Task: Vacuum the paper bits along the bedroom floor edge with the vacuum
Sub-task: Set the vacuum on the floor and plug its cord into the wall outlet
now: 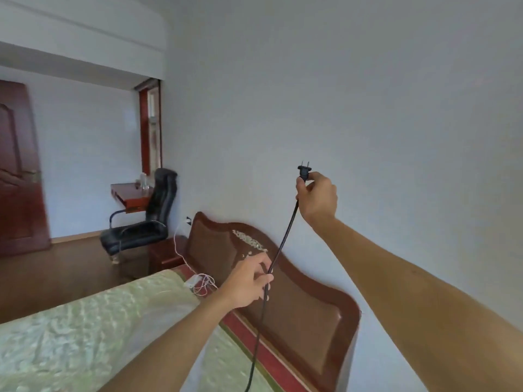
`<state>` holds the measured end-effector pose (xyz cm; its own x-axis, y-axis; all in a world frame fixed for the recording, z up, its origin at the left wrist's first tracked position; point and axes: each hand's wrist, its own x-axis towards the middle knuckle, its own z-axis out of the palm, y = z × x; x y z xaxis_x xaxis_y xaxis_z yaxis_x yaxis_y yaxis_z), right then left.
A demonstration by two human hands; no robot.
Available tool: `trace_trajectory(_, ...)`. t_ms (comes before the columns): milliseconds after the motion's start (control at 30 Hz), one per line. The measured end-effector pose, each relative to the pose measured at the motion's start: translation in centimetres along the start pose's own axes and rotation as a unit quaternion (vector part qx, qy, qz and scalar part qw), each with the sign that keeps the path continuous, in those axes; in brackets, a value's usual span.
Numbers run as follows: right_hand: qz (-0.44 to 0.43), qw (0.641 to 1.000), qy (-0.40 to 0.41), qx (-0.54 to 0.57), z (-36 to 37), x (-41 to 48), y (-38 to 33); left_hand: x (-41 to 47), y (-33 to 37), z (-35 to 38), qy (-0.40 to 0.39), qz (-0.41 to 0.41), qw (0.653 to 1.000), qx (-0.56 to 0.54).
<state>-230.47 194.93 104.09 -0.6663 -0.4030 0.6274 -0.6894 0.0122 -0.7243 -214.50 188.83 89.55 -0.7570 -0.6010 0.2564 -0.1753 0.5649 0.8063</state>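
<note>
Hands on the vacuum's power cord, plug raised toward the wall.

Your right hand [317, 195] is stretched out and lifted at the end of a nearly straight arm, fingers pinched closed around the black plug [304, 171], whose two prongs point up, close to the pale wall [368, 94]. Your left hand [249, 281] sits lower and nearer, arm bent across the bed [85, 329], fingers curled shut on the black cord [285, 236] in front of the wooden headboard [305, 301]. The cord runs taut between your two hands, then hangs down from the left one and out of the bottom of the view. The vacuum itself is out of sight. Farther left, a black office chair [141, 222] stands by a red wooden desk [127, 193] near the door [17, 165].
</note>
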Motion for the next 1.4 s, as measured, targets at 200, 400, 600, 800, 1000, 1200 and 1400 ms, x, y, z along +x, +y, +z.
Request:
trace_trajectory(200,0.029,0.996,0.074,-0.049,-9.3,2.8,5.8,3.6,6.1,7.9,-0.101,0.018,0.994,-0.047)
trace_trajectory(400,0.054,0.988,0.114,-0.083,-16.0,5.2,11.5,6.6,9.7,15.4,-0.163,0.026,0.985,-0.056)
trace_trajectory(600,0.092,0.981,0.137,-0.100,-20.8,7.2,18.4,9.0,11.6,23.2,-0.207,0.030,0.973,-0.094)
trace_trajectory(800,0.116,0.976,0.141,-0.116,-25.1,9.0,25.4,12.2,12.3,30.5,-0.227,0.018,0.967,-0.114)
trace_trajectory(1000,0.137,0.976,0.140,-0.100,-28.7,9.2,31.9,13.8,12.5,37.1,-0.256,0.005,0.961,-0.104)
trace_trajectory(1200,0.179,0.965,0.155,-0.108,-31.9,7.3,38.1,14.2,11.9,42.6,-0.309,0.002,0.947,-0.092)
trace_trajectory(1400,0.227,0.947,0.184,-0.135,-34.7,4.8,44.0,14.5,10.9,47.4,-0.379,0.009,0.922,-0.080)
